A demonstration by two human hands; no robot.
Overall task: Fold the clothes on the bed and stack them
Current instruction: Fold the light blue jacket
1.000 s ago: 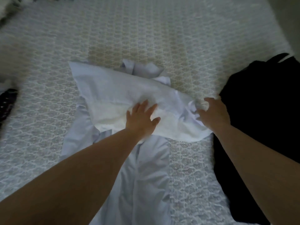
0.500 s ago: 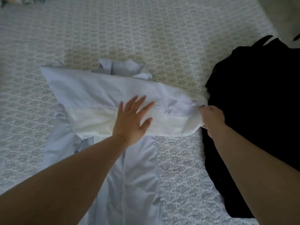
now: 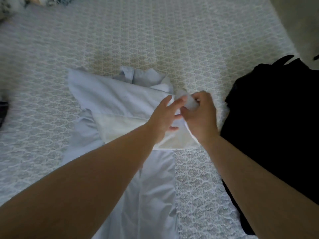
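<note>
A pale blue shirt (image 3: 120, 107) lies face up on the patterned bedspread (image 3: 155, 40), collar at the far end, one sleeve folded across its chest. My right hand (image 3: 200, 116) pinches the sleeve's cuff end, lifted just above the shirt's right shoulder. My left hand (image 3: 164, 118) rests beside it with fingers spread, touching the folded sleeve near the cuff. The lower shirt body runs toward me, partly hidden by my left forearm.
A black garment (image 3: 276, 118) lies in a heap on the right side of the bed. Some patterned fabric (image 3: 34, 0) shows at the far left corner, and a dark item (image 3: 2, 112) sits at the left edge. The bed's right edge is near the top right.
My right hand has carried the cuff end leftward and up, back over the shirt. My left hand slid right along the sleeve to meet it.
</note>
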